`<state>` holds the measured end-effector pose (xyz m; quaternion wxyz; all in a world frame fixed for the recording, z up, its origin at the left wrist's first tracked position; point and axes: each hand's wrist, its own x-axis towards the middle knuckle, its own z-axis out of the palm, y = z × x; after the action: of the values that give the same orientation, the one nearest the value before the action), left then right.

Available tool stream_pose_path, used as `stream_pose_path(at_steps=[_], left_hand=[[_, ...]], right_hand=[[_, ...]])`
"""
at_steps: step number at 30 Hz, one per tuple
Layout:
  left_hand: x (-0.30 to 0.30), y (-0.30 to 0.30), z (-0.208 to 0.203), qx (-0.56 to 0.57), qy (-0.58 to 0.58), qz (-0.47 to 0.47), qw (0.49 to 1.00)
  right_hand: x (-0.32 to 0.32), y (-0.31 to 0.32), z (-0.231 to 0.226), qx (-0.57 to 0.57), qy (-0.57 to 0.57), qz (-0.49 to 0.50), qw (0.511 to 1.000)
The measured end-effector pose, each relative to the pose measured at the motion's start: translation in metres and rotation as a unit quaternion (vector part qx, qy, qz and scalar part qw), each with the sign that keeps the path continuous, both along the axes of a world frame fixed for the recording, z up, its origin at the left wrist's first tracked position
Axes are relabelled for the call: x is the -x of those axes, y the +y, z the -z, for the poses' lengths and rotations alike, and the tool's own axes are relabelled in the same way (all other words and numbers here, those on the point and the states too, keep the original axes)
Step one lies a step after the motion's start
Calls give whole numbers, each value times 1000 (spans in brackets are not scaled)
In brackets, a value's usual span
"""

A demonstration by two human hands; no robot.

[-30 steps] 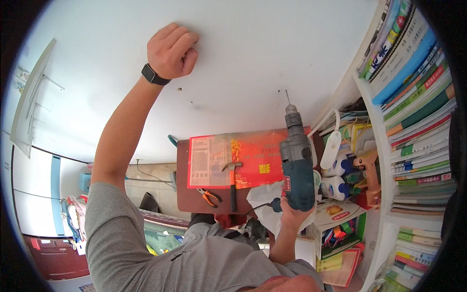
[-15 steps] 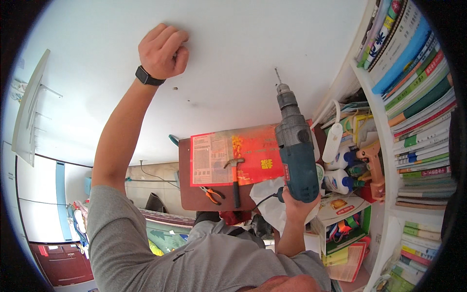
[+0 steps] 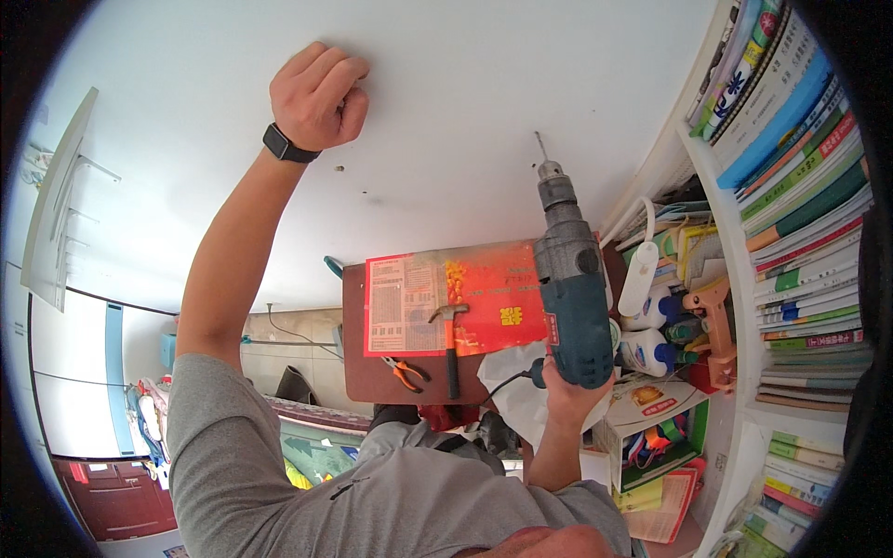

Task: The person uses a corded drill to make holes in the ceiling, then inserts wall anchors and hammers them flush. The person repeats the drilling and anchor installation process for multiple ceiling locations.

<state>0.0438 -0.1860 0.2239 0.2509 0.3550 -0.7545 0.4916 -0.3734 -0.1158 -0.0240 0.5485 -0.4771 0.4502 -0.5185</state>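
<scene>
Right grip (image 3: 575, 398) wraps a metal-nosed drill (image 3: 572, 298), handle mostly hidden; left grip (image 3: 319, 98) curls tight by smooth wall (image 3: 446, 121), any contents unseen.

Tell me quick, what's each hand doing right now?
Left hand: closed in a fist; can't tell if anything's inside.
Right hand: closed, holding the drill.

Left arm (image 3: 233, 246) reaches up, left hand (image 3: 319, 99) curls fist-like; right arm (image 3: 556, 460) sits lower, right hand (image 3: 569, 398) grips.
</scene>
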Motion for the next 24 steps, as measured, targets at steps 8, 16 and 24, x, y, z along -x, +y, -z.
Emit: stream_pose_path(at_steps=[8, 16, 24], left_hand=[[0, 5, 1, -21, 6, -24, 999], [0, 4, 2, -22, 3, -24, 999], [3, 1, -1, -1, 6, -8, 1000]], right_hand=[[-2, 1, -1, 8, -26, 13, 1000], [1, 1, 12, 8, -30, 9, 999], [2, 2, 15, 8, -33, 10, 999]])
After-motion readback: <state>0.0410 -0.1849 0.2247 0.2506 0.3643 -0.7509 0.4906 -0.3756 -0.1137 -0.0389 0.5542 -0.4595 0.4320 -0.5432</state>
